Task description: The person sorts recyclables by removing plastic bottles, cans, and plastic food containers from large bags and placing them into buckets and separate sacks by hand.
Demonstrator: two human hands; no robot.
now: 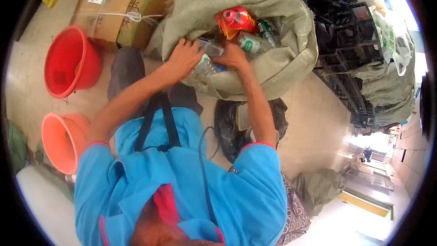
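A large olive woven sack (291, 27) stands in front of me with its mouth open and rim rolled outward. My left hand (185, 58) is at the sack's near left side, fingers bent over a clear plastic bottle (206, 65) with a green and white label. Reaching in from the right, my right hand (231, 55) has its fingers curled close beside that bottle; what lies in them is hidden. Beyond it rest a red and yellow pouch (236, 19), another clear bottle (251, 43) and a dark green bottle (266, 29).
To the left are a red bucket (73, 61), an orange-pink bucket (66, 141) and a tied cardboard box (107, 13). Black crates (353, 41) stand at right. A black plastic bag (227, 127) lies below the sack, beside my right arm.
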